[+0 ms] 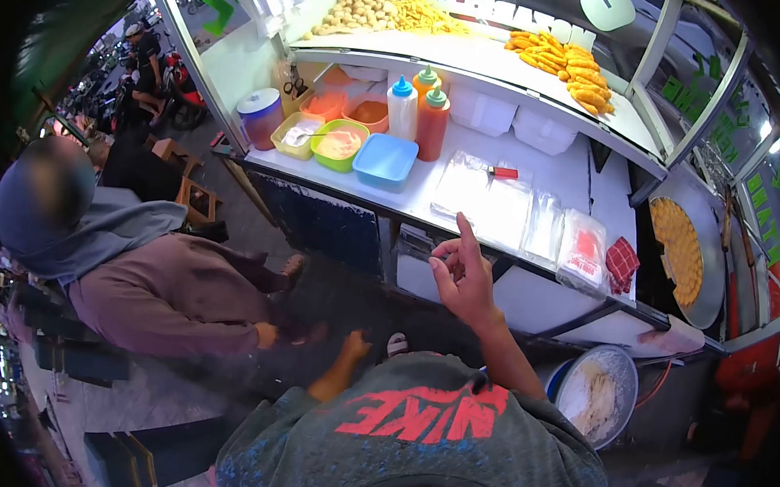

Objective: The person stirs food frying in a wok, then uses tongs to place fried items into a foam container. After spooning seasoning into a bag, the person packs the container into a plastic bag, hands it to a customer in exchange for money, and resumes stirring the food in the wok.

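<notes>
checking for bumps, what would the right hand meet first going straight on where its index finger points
Probably the leftmost clear plastic bags; depth is unclear, so the right hand might pass above them.

Plastic bags (508,214) look glossy, the cloth (622,260) matt.

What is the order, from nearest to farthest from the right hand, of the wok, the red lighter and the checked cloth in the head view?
From the right hand:
1. Red lighter: just beyond it, slightly to the right.
2. Checked cloth: clearly to the right.
3. Wok: farthest right, past the cloth.
</notes>
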A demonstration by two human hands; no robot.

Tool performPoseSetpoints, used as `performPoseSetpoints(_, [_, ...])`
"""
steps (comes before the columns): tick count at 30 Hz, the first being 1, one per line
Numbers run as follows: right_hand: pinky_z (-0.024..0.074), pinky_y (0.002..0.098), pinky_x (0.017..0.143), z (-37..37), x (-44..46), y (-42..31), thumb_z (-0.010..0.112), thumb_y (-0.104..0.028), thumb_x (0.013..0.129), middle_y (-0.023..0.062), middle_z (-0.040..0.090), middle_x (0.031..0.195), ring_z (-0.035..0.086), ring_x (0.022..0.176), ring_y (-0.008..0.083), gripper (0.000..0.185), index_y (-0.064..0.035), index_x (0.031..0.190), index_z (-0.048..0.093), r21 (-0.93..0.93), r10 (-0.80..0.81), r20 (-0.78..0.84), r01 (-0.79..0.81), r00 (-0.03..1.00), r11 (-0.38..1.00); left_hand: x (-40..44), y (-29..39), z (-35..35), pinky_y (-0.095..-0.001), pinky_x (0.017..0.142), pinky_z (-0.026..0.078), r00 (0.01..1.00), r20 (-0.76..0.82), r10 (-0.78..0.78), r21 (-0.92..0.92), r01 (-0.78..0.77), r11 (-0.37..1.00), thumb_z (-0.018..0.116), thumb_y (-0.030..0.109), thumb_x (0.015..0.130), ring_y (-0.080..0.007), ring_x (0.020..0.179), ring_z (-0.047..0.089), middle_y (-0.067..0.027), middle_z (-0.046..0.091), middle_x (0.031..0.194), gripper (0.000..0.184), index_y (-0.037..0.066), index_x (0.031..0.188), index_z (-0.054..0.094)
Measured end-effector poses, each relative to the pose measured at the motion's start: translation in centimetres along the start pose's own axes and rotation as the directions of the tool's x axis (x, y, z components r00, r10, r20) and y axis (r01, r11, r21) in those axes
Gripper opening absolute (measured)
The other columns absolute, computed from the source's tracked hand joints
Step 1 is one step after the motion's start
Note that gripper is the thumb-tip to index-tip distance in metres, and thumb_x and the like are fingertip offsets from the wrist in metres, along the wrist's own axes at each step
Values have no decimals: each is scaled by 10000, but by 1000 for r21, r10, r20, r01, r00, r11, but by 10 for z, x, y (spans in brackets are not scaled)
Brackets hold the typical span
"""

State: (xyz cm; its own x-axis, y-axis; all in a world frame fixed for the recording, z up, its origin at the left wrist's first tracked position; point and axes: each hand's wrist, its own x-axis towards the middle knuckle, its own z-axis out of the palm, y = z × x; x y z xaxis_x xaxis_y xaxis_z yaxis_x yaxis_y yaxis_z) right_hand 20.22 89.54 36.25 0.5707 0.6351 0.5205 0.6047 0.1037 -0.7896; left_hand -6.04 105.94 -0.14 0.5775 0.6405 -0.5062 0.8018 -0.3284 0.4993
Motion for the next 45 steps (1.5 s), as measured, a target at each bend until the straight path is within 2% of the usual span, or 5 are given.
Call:
performPoseSetpoints(11, [389, 165, 489, 2, -12, -2, 607, 13, 820, 60, 605, 867, 500, 559, 27, 793, -3, 1448, 123, 183, -77, -283, 132, 956, 974, 2, -6, 5, -395, 699, 512, 998, 57, 20, -33, -18, 999, 713, 264, 722, -304, 745, 672, -180, 665, 742, 221, 49, 773, 715])
performPoseSetpoints(17, [386, 161, 494, 5, -17, 15, 596, 23, 823, 47, 604, 852, 495, 574, 17, 795, -11, 1454, 113, 299, 227, -158, -173, 961, 939, -6, 10, -3, -396, 679, 505, 996, 87, 1, -81, 6, 997, 669, 275, 793, -298, 738, 672, -168, 664, 725, 238, 41, 776, 709])
performPoseSetpoints(30, [448, 185, 587, -15, -19, 2, 537, 65, 852, 98, 602, 820, 524, 610, 85, 728, 27, 1433, 99, 217, -171, -502, 315, 848, 924, 0, -15, 21, -394, 767, 508, 996, 53, 66, 14, -67, 998, 720, 228, 700, -274, 885, 660, -154, 678, 905, 284, 88, 946, 701])
performPoseSetpoints(38, [424, 188, 549, -23, -27, 20, 520, 64, 861, 71, 587, 753, 499, 595, 67, 756, -6, 1451, 52, 304, 123, -435, 17, 892, 953, -5, 2, 23, -422, 777, 491, 996, -86, 0, 54, 5, 999, 636, 341, 820, -351, 908, 633, -192, 653, 857, 319, 23, 830, 665])
performPoseSetpoints(45, [445, 198, 541, -15, -64, 46, 566, 25, 854, 71, 615, 748, 546, 579, 78, 148, 22, 993, 616, 157, 142, -488, -73, 861, 985, -2, 103, -5, -353, 597, 471, 987, 143, 80, -436, -10, 900, 413, 423, 961, -217, 664, 614, -115, 595, 612, 541, 37, 631, 599])
